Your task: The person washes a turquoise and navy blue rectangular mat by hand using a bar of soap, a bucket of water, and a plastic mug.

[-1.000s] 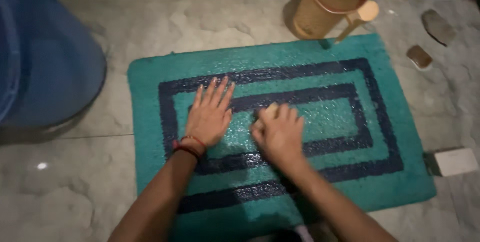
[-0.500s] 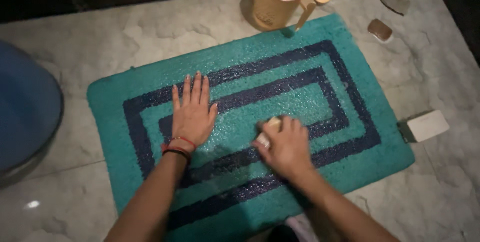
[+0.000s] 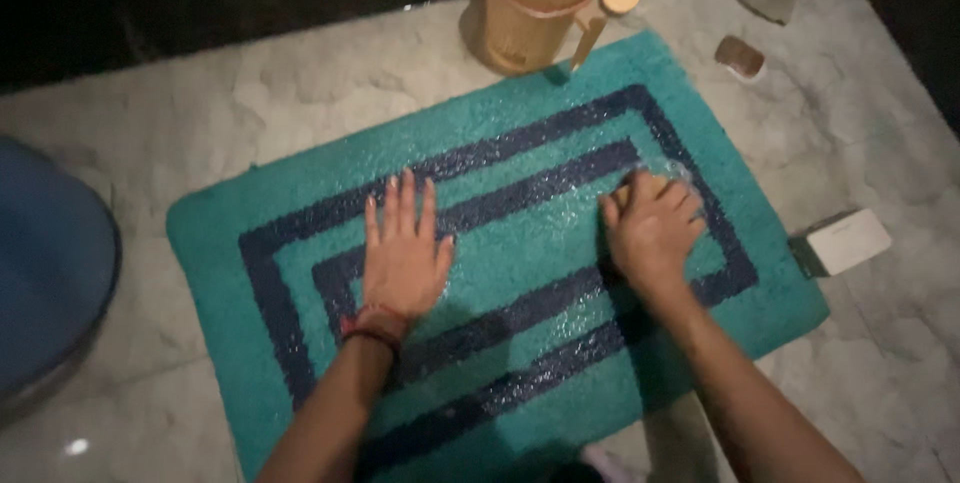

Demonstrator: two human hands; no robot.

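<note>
Now your left hand (image 3: 405,258) lies flat, fingers spread (empty), on the mat (image 3: 500,243); your right hand (image 3: 652,228) fingers curl around a pale soap bar (image 3: 628,189).

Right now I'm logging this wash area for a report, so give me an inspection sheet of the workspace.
Surface: pale marble floor, glossy.
Job's things: teal mat with dark blue bands lies flat, glistening; pale block under the right hand.
Clutter: tan jug at the mat's far edge; two small dark pieces and a white block on the floor.
Grippers: left hand flat on the mat; right hand closed over the pale block.
Cables: nothing seen.
Surroundings: blue tub at left; dark wall beyond.
</note>
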